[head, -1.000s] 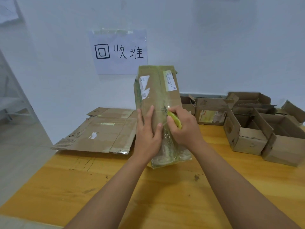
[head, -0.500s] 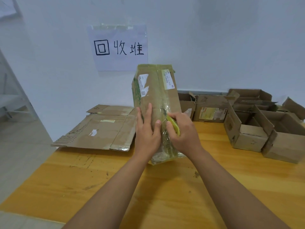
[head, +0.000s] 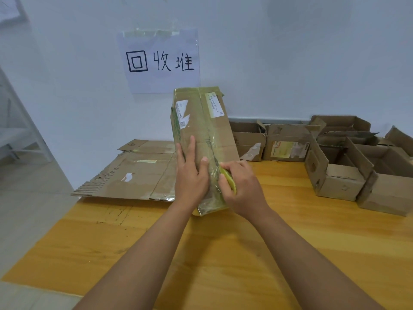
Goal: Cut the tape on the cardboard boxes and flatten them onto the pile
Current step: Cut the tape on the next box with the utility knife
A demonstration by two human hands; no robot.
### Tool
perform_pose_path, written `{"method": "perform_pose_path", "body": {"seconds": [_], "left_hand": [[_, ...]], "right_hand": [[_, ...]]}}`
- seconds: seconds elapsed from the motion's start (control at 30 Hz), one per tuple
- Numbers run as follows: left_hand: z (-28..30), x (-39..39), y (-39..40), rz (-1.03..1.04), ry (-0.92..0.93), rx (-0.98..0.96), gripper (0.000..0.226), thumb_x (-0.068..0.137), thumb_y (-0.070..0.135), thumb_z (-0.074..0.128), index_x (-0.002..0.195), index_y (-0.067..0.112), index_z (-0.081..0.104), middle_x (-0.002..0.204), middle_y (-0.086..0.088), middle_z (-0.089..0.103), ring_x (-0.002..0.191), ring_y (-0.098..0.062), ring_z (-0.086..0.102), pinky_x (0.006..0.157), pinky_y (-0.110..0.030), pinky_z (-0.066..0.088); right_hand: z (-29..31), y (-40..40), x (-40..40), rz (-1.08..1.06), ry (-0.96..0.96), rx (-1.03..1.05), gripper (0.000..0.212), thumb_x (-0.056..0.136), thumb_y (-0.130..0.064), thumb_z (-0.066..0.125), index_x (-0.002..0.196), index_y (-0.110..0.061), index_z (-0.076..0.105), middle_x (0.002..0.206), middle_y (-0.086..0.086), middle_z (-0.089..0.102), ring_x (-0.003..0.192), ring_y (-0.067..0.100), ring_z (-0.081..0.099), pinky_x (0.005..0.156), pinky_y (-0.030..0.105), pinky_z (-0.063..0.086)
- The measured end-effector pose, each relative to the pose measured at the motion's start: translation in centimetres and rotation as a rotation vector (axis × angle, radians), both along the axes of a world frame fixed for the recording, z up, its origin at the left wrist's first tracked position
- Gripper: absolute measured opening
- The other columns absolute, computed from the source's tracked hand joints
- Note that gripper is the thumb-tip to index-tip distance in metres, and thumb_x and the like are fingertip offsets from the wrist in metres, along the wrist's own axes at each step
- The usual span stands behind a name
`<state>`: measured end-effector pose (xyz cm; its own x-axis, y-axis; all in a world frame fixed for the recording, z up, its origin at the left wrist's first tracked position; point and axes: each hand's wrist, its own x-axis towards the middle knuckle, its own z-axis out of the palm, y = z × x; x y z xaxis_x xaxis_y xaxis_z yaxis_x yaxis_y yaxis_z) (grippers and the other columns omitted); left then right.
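A tall cardboard box point(head: 201, 124) wrapped in yellowish clear tape stands on end on the wooden table point(head: 223, 253), tilted slightly away from me. My left hand point(head: 191, 177) lies flat against its lower front face, fingers spread upward. My right hand point(head: 242, 186) is closed around a small yellow cutter point(head: 228, 179), held against the taped centre seam low on the box. The blade is hidden by my fingers. A pile of flattened cardboard point(head: 131, 173) lies to the left of the box.
Several open and taped cardboard boxes point(head: 339, 171) crowd the table's back right, against the wall. A paper sign point(head: 159, 61) with handwritten characters hangs above the pile. The table's left edge drops to a grey floor point(head: 29, 198).
My right hand with the cutter has slid down the taped seam toward the box's lower end. The left hand has stayed pressed on the box face.
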<state>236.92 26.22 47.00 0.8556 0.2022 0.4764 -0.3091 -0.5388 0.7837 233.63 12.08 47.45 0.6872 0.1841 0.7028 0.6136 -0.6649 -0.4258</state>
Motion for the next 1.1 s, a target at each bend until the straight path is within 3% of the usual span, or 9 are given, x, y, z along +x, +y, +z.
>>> {"method": "perform_pose_path", "body": {"seconds": [0.43,0.6,0.83,1.1], "left_hand": [[0.0,0.6,1.4,0.032,0.056,-0.040,0.060,0.102,0.042,0.042,0.151,0.052,0.010,0.166,0.001,-0.001,0.151,-0.016,0.008,0.113,-0.040,0.023],[0.0,1.1,1.7,0.058,0.076,-0.063,0.060,0.102,0.040,0.043,0.152,0.050,0.010,0.166,0.000,-0.001,0.150,-0.016,0.008,0.111,-0.035,0.020],[0.0,1.6,1.9,0.072,0.094,-0.067,0.060,0.102,0.039,0.043,0.153,0.048,0.011,0.166,-0.001,-0.001,0.151,-0.018,0.008,0.100,-0.028,0.016],[0.3,1.8,2.0,0.090,0.116,-0.063,0.060,0.102,0.038,0.043,0.153,0.046,0.012,0.166,-0.003,0.002,0.151,-0.021,0.010,0.112,-0.038,0.021]], "right_hand": [[-0.4,1.1,-0.1,0.015,0.028,-0.014,0.024,0.088,-0.007,0.062,0.111,0.000,0.066,0.098,0.010,0.066,0.096,0.022,0.058,0.078,0.027,0.045],[-0.9,1.5,-0.3,0.008,0.100,0.052,0.026,0.085,-0.016,0.053,0.102,-0.003,0.067,0.088,0.005,0.063,0.087,0.019,0.054,0.070,0.028,0.041],[-1.7,1.1,-0.9,0.027,0.081,0.006,0.022,0.083,-0.011,0.056,0.099,-0.001,0.067,0.085,0.007,0.063,0.085,0.021,0.055,0.069,0.032,0.046],[-1.9,0.6,-1.9,0.052,0.040,0.005,0.017,0.081,-0.006,0.059,0.095,-0.001,0.067,0.080,0.007,0.063,0.079,0.023,0.055,0.068,0.036,0.047]]}}
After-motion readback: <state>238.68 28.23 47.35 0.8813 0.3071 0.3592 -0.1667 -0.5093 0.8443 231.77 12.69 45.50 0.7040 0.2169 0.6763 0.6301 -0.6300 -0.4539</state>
